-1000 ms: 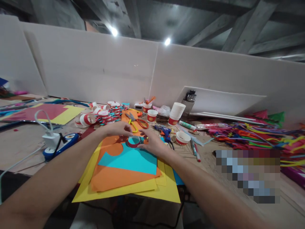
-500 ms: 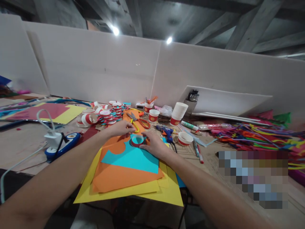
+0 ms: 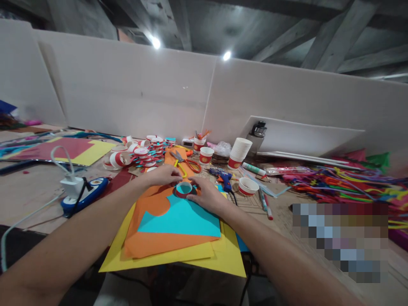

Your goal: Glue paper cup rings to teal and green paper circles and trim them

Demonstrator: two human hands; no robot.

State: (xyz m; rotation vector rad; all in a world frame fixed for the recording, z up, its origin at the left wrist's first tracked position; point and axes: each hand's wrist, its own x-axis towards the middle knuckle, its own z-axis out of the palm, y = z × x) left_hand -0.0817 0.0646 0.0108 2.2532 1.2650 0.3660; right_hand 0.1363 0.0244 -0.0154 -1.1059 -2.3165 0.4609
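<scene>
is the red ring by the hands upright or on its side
Upright: the ring has its open rim facing up, its red outer wall showing below.

At the front edge of the pale worktop (image 3: 25,189), yellow paper sheets (image 3: 117,259) are overlaid by orange paper (image 3: 153,244), then by a turquoise paper sheet (image 3: 188,221), at whose back a short red paper ring (image 3: 184,191) is placed. A blue plastic power strip (image 3: 72,206) is set left, multicoloured fuzzy stems (image 3: 331,182) are heaped right, white-and-red paper cups (image 3: 239,152) stacked toward the back edge.

Turquoise sheet (image 3: 189,219); red-sided ring (image 3: 184,191)
</scene>
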